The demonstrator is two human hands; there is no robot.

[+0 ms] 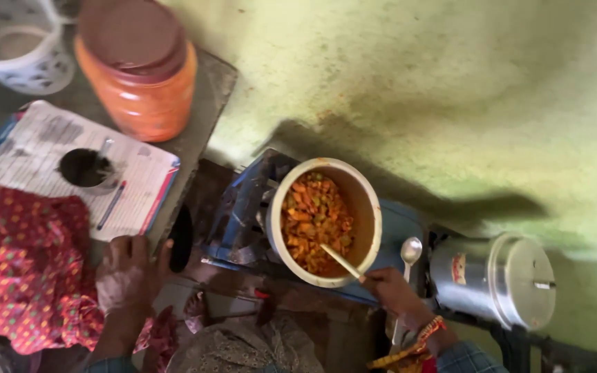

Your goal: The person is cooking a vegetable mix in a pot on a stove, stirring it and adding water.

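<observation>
Your right hand (392,290) pinches a spoon (340,261) dipped in the pot (364,200) of orange curry on the blue stove (236,207) — stir slow, keep the tip off the rim. Left hand (127,273) lies flat, fingers loose, empty, on the slab (202,124) edge — brace there. Steel spoon (409,252) sits just beside the pot.
</observation>
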